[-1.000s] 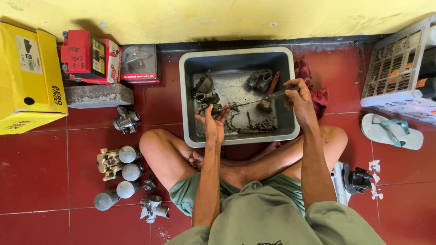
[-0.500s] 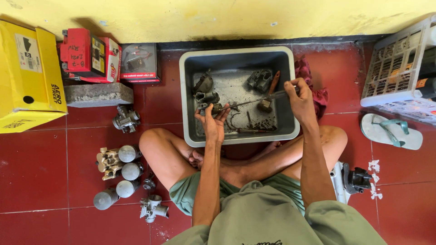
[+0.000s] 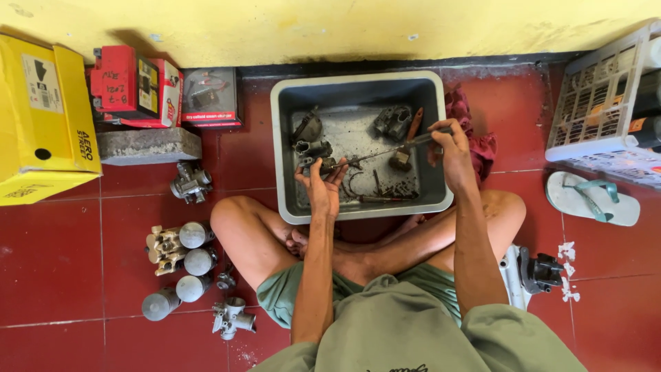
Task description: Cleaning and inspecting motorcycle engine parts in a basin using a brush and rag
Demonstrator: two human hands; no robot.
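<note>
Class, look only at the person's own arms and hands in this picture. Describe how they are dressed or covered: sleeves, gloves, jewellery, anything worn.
Both arms are bare from the short sleeves of an olive-green shirt down to the fingers. The left hand and the right hand wear no gloves. No watch, ring or bracelet can be seen. The person also wears green shorts.

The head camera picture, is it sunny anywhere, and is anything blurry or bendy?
Head view: sunlight falls on the white basket and sandal at right; dark shadow sits behind the red boxes; the grey tub and both hands, left hand and right hand, look sharp; the edges bend slightly.
</note>
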